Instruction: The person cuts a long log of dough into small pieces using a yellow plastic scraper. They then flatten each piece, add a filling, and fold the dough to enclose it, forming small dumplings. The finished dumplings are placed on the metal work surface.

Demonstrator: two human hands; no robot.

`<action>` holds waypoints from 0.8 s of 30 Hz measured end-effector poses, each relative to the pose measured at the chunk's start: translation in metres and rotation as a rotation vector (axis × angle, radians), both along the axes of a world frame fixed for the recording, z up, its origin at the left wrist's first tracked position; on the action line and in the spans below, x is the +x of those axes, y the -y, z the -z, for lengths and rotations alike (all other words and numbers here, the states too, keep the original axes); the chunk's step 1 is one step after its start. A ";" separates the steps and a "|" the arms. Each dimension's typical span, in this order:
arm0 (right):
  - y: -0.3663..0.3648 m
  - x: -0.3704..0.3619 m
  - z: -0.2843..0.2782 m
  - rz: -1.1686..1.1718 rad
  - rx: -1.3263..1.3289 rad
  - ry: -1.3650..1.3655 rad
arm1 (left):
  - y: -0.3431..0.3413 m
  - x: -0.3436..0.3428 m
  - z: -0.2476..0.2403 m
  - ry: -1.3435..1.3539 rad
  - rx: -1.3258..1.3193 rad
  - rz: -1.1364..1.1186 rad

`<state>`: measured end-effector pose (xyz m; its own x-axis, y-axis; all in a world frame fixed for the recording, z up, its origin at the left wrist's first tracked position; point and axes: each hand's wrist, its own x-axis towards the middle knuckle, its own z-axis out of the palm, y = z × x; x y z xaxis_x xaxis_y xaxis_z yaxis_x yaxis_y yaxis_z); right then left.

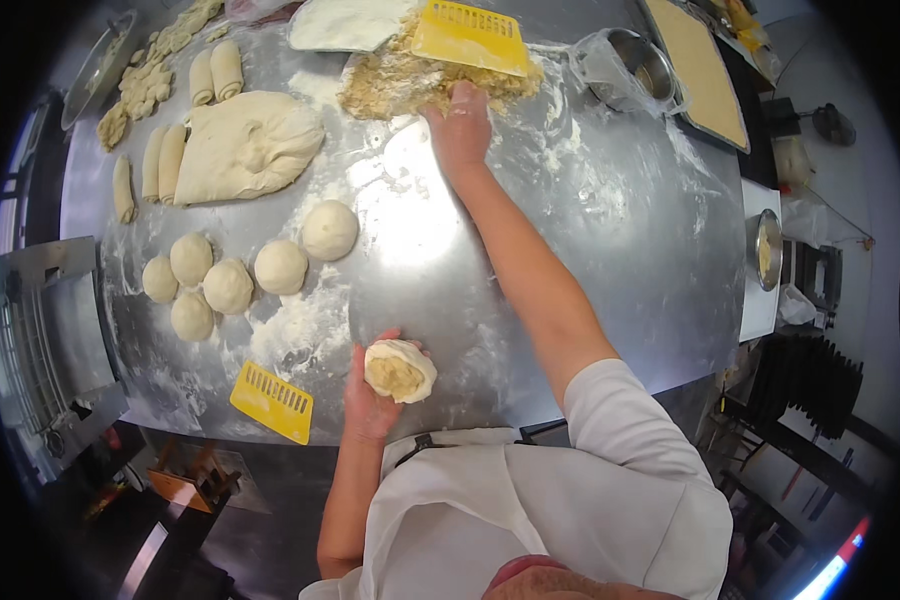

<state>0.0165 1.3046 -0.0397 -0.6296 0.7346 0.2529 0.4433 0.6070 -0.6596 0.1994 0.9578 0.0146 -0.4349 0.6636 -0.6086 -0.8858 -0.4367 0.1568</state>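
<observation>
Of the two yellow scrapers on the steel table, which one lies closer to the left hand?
The yellow scraper at the near table edge, just beside the left hand. The other scraper rests on the filling pile by the right hand.

A white short-sleeved chef's jacket (610,480) is worn, with a white apron (450,500) over it; forearms and hands are left bare.

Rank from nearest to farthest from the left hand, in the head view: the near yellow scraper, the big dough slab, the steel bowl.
From the left hand:
1. Near yellow scraper, just to its left.
2. Big dough slab, far left.
3. Steel bowl, far right corner.
</observation>
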 end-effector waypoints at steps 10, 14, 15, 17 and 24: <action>-0.046 0.047 0.006 -0.041 -0.073 -0.290 | -0.002 -0.002 0.005 0.015 0.032 -0.041; -0.060 0.070 0.006 0.090 -0.219 -0.268 | -0.005 0.000 0.006 0.044 0.045 -0.042; -0.066 0.071 0.010 0.075 -0.090 -0.215 | -0.005 0.001 0.006 0.052 0.044 -0.036; -0.069 0.071 0.008 0.045 -0.007 -0.141 | -0.007 0.002 0.007 0.062 0.042 -0.032; -0.039 0.046 0.000 0.077 0.145 -0.127 | -0.014 0.000 0.005 0.037 0.004 -0.018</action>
